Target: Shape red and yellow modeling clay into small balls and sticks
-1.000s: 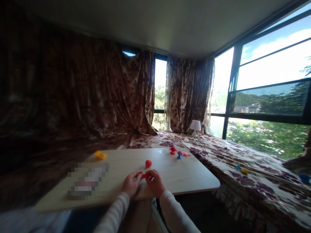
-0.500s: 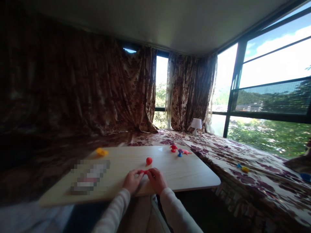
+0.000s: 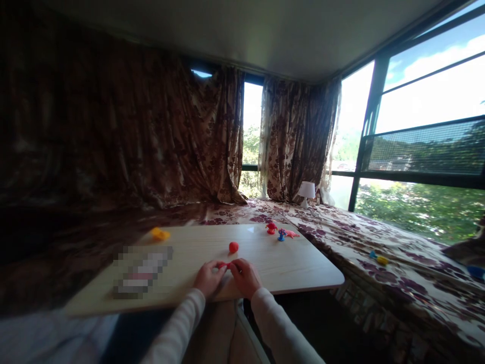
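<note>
My left hand (image 3: 208, 278) and my right hand (image 3: 247, 278) are close together near the front edge of the pale wooden table (image 3: 189, 247). Between their fingertips they pinch a short red strip (image 3: 226, 265) that looks like modelling clay, one end in each hand. Part of the strip is hidden by the fingers. Just beyond it a red ball (image 3: 234, 247) rests on the tabletop.
At the table's far right stand a red toy figure (image 3: 271, 228), a blue figure (image 3: 281, 234) and a pink lizard-like shape (image 3: 291, 233). Far left lies a yellow piece (image 3: 159, 234); nearer, a blurred-out flat item (image 3: 142, 273). A white lamp (image 3: 306, 190) stands beyond.
Both hands keep their pinch on the red strip and have barely moved. The whole view has shifted slightly; the ball and figures stay in place on the table.
</note>
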{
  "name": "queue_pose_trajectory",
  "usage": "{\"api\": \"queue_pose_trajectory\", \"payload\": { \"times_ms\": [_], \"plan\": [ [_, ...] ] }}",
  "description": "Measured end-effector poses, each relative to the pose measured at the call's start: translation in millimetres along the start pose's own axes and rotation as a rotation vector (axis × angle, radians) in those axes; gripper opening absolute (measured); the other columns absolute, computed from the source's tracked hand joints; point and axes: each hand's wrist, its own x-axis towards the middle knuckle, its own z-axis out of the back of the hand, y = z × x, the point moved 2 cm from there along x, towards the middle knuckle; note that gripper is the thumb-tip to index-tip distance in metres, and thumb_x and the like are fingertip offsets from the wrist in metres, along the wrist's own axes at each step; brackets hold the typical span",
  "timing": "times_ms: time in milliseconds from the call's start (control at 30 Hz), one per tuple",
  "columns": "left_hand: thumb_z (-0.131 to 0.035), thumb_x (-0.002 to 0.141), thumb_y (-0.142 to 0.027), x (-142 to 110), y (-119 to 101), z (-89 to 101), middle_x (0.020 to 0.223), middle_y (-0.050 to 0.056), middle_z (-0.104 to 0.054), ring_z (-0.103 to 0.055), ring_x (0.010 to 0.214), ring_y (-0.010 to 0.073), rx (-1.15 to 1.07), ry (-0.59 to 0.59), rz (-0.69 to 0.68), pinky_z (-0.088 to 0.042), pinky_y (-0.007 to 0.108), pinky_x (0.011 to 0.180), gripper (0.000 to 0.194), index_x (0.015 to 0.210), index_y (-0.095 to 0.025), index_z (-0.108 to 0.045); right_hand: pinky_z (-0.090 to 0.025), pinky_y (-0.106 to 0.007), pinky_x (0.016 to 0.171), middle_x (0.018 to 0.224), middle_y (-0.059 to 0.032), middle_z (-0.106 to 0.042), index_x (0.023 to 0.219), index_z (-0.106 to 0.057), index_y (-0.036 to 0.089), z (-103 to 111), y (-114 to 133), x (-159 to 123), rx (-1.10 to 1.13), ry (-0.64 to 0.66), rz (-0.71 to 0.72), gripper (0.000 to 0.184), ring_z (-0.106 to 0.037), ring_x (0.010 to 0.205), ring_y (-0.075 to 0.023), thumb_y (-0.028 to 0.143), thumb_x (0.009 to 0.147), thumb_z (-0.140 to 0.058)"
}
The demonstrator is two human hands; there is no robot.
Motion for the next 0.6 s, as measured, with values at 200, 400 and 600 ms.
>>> {"api": "queue_pose_trajectory", "payload": {
  "times_ms": [200, 400, 600],
  "plan": [
    [-0.056, 0.065, -0.034, 0.4, 1.8, 0.0, 0.082, 0.008, -0.072, -0.063, 0.085, 0.0222, 0.016, -0.003, -0.012, -0.047, 0.031, 0.082, 0.025, 0.073, -0.016, -0.071, -0.04, -0.022, 0.061, 0.07, -0.0013, -0.062, 0.075, -0.067, 0.018, -2.0, -1.2, -1.0, 0.001, -0.007, 0.013, 0.022, -0.054, 0.063, -0.0117, 0.026, 0.085, -0.049],
    [-0.057, 0.065, -0.038, 2.3, 3.6, 1.4, 0.078, 0.006, -0.072, -0.064, 0.084, 0.0224, 0.046, -0.015, -0.003, -0.047, 0.031, 0.082, 0.024, 0.07, -0.018, -0.071, -0.04, -0.022, 0.062, 0.07, -0.0009, -0.062, 0.075, -0.067, 0.019, -3.1, -2.9, -0.6, 0.011, -0.017, 0.027, 0.024, -0.055, 0.064, -0.0119, 0.027, 0.086, -0.048],
    [-0.051, 0.069, -0.037, 1.9, 0.6, 0.9, 0.076, 0.006, -0.071, -0.063, 0.081, 0.0214, 0.097, 0.015, -0.005, -0.047, 0.03, 0.078, 0.027, 0.07, -0.017, -0.069, -0.037, -0.02, 0.059, 0.065, 0.0004, -0.059, 0.064, -0.063, 0.018, -2.6, -1.2, -0.3, -0.019, 0.0, 0.026, 0.028, -0.053, 0.061, -0.0105, 0.02, 0.085, -0.045]
  ]
}}
